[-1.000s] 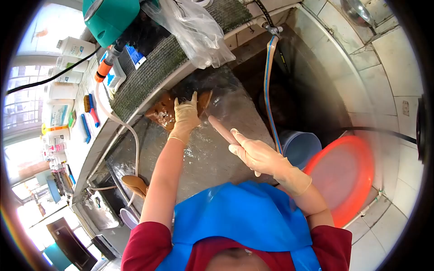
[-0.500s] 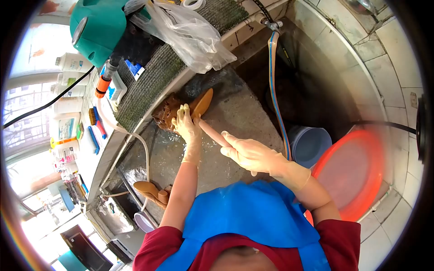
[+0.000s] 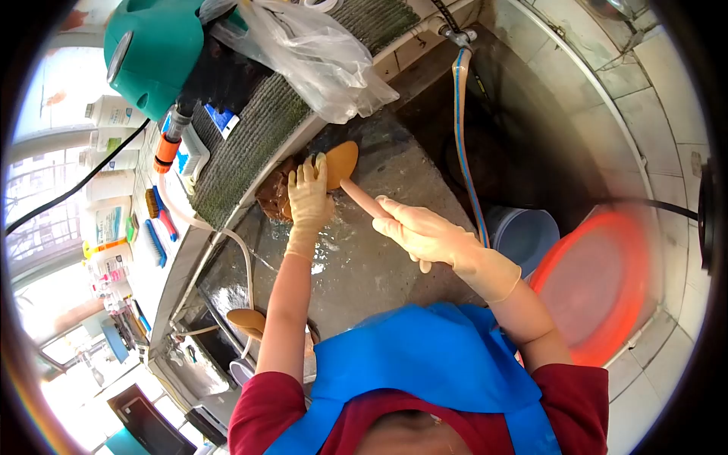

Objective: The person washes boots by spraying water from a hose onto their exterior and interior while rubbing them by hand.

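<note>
My left hand [image 3: 309, 199], in a pale rubber glove, lies with fingers extended on a wet brown shoe [image 3: 274, 196]. The shoe rests on its side on the wet slab [image 3: 371, 258], its tan sole [image 3: 343, 164] turned toward me. My gloved right hand [image 3: 425, 233] is closed around a pinkish hose [image 3: 362, 199], whose end points at the sole. Water glistens on the slab beneath my left hand. A second shoe with a tan sole [image 3: 246, 320] lies beside my left forearm, which partly hides it.
A striped hose [image 3: 460, 136] hangs from the tap [image 3: 459, 36]. On the right stand a grey-blue bucket [image 3: 523, 241] and a red-rimmed basin [image 3: 633, 280]. Along the left ledge are brushes [image 3: 157, 243], bottles, a green hose reel [image 3: 155, 57] and a clear plastic bag [image 3: 318, 64].
My left hand has moved slightly left on the shoe. The sole has turned and shows more broadly. The hose end has shifted a little up and right.
</note>
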`<action>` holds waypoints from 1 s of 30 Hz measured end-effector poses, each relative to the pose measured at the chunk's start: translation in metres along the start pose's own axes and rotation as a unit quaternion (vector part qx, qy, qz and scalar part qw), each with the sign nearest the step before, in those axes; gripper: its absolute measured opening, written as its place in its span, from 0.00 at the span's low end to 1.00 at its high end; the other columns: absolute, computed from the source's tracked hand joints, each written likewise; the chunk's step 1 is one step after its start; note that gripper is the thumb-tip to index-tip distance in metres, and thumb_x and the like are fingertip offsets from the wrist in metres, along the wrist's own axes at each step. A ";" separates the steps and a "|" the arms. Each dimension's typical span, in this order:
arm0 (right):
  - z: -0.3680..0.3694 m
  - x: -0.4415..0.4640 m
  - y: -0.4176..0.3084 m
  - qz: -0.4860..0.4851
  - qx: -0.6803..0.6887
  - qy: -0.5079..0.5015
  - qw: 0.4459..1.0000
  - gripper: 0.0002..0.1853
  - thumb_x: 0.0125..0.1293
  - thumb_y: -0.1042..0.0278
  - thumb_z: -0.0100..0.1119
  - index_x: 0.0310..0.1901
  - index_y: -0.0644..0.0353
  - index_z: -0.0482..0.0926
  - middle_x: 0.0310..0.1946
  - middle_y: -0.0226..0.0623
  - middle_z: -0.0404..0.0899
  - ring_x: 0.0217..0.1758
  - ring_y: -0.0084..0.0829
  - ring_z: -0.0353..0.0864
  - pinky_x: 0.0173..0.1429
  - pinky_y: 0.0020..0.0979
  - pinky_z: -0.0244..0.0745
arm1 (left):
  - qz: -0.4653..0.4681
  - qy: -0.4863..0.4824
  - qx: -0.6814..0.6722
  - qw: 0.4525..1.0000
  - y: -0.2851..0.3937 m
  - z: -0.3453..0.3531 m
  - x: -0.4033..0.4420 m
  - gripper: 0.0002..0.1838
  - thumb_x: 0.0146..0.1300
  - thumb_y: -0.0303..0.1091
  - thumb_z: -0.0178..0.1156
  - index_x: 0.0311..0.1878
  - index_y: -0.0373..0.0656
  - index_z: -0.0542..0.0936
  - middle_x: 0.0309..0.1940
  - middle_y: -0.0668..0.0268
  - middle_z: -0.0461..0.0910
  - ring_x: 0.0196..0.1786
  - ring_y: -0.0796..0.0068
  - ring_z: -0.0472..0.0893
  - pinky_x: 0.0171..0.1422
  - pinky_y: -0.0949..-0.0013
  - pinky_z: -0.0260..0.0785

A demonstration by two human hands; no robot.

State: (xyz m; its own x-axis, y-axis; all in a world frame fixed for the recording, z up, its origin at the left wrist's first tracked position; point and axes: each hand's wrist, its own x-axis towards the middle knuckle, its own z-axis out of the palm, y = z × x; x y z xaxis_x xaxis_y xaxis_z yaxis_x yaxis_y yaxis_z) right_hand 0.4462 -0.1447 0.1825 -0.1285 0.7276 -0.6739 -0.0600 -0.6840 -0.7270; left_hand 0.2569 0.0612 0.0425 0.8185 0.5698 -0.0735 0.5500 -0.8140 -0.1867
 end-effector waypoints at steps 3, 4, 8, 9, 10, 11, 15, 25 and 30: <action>0.006 0.006 -0.003 -0.006 0.006 -0.003 1.000 0.38 0.82 0.47 0.45 0.81 0.64 0.50 0.38 0.44 0.76 0.30 0.33 0.77 0.28 0.36 0.80 | -0.016 -0.028 0.021 0.999 -0.016 0.015 0.018 0.44 0.56 0.36 0.71 0.76 0.48 0.64 0.65 0.51 0.74 0.63 0.52 0.79 0.67 0.55 0.73; 0.008 0.007 -0.008 -0.011 -0.013 -0.010 1.000 0.37 0.82 0.47 0.44 0.81 0.61 0.52 0.33 0.39 0.74 0.30 0.33 0.77 0.27 0.38 0.78 | -0.038 -0.046 0.024 0.998 -0.020 0.024 0.026 0.46 0.54 0.38 0.75 0.76 0.51 0.64 0.62 0.56 0.77 0.58 0.56 0.84 0.60 0.57 0.80; 0.016 0.006 -0.009 -0.042 -0.010 0.001 0.999 0.38 0.81 0.45 0.48 0.82 0.59 0.52 0.24 0.34 0.67 0.21 0.30 0.72 0.24 0.34 0.77 | -0.041 -0.062 -0.038 0.996 -0.040 0.035 0.026 0.52 0.53 0.43 0.77 0.79 0.53 0.57 0.58 0.54 0.81 0.50 0.49 0.88 0.51 0.51 0.83; 0.013 -0.002 -0.013 -0.044 -0.007 0.002 0.999 0.38 0.81 0.45 0.48 0.82 0.59 0.52 0.24 0.34 0.67 0.21 0.30 0.72 0.24 0.34 0.77 | -0.039 -0.062 -0.035 0.997 -0.040 0.024 0.022 0.52 0.53 0.43 0.77 0.79 0.53 0.57 0.58 0.54 0.81 0.50 0.49 0.88 0.51 0.51 0.83; 0.009 -0.012 -0.017 -0.034 -0.015 0.001 0.999 0.38 0.81 0.46 0.48 0.82 0.59 0.52 0.24 0.34 0.67 0.21 0.29 0.73 0.24 0.34 0.77 | -0.026 -0.076 -0.079 0.994 -0.038 0.000 0.016 0.51 0.54 0.43 0.76 0.78 0.53 0.57 0.58 0.53 0.81 0.50 0.49 0.87 0.51 0.51 0.84; 0.005 -0.021 -0.019 -0.025 -0.024 -0.001 0.999 0.37 0.81 0.47 0.47 0.82 0.59 0.52 0.24 0.34 0.67 0.22 0.29 0.73 0.24 0.35 0.78 | -0.014 -0.089 -0.123 0.988 -0.035 -0.027 0.013 0.50 0.56 0.44 0.75 0.78 0.52 0.57 0.58 0.53 0.81 0.50 0.48 0.87 0.50 0.51 0.84; -0.004 -0.073 -0.024 -0.073 -0.045 -0.020 0.996 0.37 0.81 0.46 0.45 0.81 0.60 0.52 0.36 0.42 0.76 0.32 0.36 0.80 0.28 0.36 0.82 | -0.072 -0.162 -0.145 0.973 -0.010 -0.121 -0.002 0.52 0.55 0.42 0.75 0.80 0.50 0.56 0.56 0.49 0.82 0.57 0.45 0.84 0.57 0.50 0.79; 0.027 -0.154 0.005 -0.154 0.051 0.039 0.986 0.35 0.82 0.52 0.48 0.81 0.62 0.53 0.24 0.22 0.61 0.21 0.16 0.62 0.21 0.21 0.62 | -0.026 0.056 -0.245 0.968 -0.006 -0.196 -0.021 0.56 0.49 0.54 0.77 0.80 0.45 0.61 0.63 0.48 0.79 0.64 0.49 0.80 0.66 0.56 0.73; 0.025 -0.164 0.001 -0.223 0.036 0.043 0.973 0.35 0.83 0.51 0.47 0.81 0.62 0.53 0.22 0.24 0.64 0.20 0.17 0.66 0.18 0.23 0.64 | -0.115 0.041 -0.360 0.925 -0.002 -0.231 -0.023 0.53 0.51 0.49 0.76 0.79 0.42 0.65 0.51 0.48 0.86 0.53 0.56 0.86 0.59 0.61 0.76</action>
State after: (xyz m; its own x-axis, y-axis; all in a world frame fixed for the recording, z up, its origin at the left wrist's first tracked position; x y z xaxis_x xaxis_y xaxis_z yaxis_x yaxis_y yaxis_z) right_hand 0.4425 -0.2662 0.2951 0.0086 0.9523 -0.3050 -0.1608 -0.2998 -0.9404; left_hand 0.2754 0.0242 0.2711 0.6591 0.7513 -0.0332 0.6552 -0.5521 0.5157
